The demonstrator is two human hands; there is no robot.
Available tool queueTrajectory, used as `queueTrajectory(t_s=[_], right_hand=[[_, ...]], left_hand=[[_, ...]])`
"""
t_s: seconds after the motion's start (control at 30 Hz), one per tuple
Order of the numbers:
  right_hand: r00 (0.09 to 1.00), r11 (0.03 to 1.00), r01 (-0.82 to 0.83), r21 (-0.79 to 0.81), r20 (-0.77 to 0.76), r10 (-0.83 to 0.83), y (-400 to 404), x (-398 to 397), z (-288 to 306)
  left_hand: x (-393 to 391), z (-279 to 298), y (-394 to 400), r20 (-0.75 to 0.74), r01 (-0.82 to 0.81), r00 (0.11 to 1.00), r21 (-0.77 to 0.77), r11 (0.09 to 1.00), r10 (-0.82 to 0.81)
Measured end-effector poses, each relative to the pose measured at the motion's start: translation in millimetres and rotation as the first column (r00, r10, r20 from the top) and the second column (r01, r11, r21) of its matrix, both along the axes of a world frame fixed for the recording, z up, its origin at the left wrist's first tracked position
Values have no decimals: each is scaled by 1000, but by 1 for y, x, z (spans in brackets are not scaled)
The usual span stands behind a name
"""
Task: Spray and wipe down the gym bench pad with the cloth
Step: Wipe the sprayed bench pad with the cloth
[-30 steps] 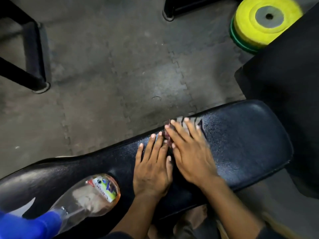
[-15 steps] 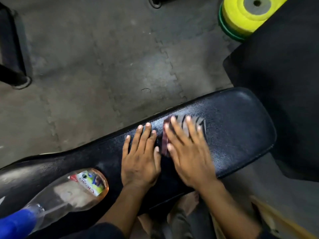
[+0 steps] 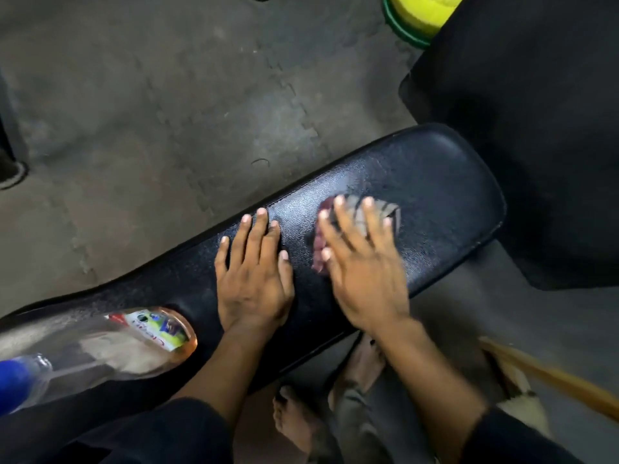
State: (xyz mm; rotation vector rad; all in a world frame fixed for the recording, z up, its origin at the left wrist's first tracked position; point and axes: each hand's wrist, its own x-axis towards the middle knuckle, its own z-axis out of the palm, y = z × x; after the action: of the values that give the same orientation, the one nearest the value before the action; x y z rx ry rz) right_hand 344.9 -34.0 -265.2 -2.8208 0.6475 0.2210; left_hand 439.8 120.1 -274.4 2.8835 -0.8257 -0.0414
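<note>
Here I am mid-wipe on the long black textured vinyl bench pad (image 3: pixel 435 182), and the job is to cover it evenly. My right hand (image 3: pixel 363 272) lies flat on the small folded cloth, grey-striped with a maroon edge (image 3: pixel 371 212); its fingers are straight and spread, pressing the cloth down onto the surface, not curling round it. The hand looks smeared, so I judge it to be in a stroke. My left hand (image 3: pixel 253 279) is just beside it, palm down on the bare pad with fingers straight and close together, holding nothing and steadying me.

The cloth sits toward the rounded right end of the pad, with bare vinyl beyond it on the far and right sides. The clear plastic spray bottle with a blue head and a colourful label (image 3: pixel 110 346) lies on its side on the left part of the pad, well apart from both hands.

To do this step well, I keep the palm weight over the middle of the cloth so it slides flat and does not bunch under my fingertips. I would run overlapping strokes along the pad's length out to the rounded end and over the near edge, where the sheen suggests damp patches. The stretch under and around the bottle is not yet reachable; I judge the bottle must be lifted off before that part can be wiped.
</note>
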Motion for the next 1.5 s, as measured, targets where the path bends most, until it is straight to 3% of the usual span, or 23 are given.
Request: queueTrajectory(t_s=[0.1,0.2,0.3,0.4,0.47,0.57,0.67,0.8,1.0,1.1,1.2,1.3,1.4,1.5], right_hand=[[993,993,-116,16,28,115,31,-56,1],[992,992,-123,-5,20,123,19,-99,2],[977,984,175,33,114,-178,-21,-96,-4],[830,845,510,159,168,-532,-23,-74,-4],[773,792,574,210,182,-608,6,-66,-3],[841,857,467,219,189,-507,82,-75,3],[954,961,219,170,168,-247,143,-87,4],[986,996,-17,87,164,2,112,-94,2],[924,926,352,133,107,-367,27,-37,10],[979,975,177,135,79,-189,59,-9,16],[995,990,-63,128,87,52,115,-32,17],[979,972,-193,133,91,182,147,-71,16],[980,976,-196,94,55,191,136,-96,18],[998,993,-43,113,42,38,110,-71,23]], left_hand=[[-1,4,-1,-12,1,1000,-8,1000,-1],[-4,7,-1,-15,14,1000,-22,1000,-15],[-9,5,3,-29,14,999,-20,1000,-15],[-11,4,6,-30,20,999,-42,999,-21],[-10,5,6,-41,21,999,-65,998,-24],[-14,7,11,-79,38,996,-69,997,-44],[-23,6,27,-106,88,990,-73,993,-96],[-40,4,58,-127,142,980,-78,987,-151],[-76,4,107,-192,153,967,-94,984,-169],[-97,13,133,-257,122,956,-88,989,-141],[-116,23,155,-334,150,928,-78,986,-167],[-124,31,177,-377,120,913,-107,987,-152],[-125,35,190,-414,60,901,-185,981,-133],[-125,37,200,-409,12,906,-235,972,-110]])
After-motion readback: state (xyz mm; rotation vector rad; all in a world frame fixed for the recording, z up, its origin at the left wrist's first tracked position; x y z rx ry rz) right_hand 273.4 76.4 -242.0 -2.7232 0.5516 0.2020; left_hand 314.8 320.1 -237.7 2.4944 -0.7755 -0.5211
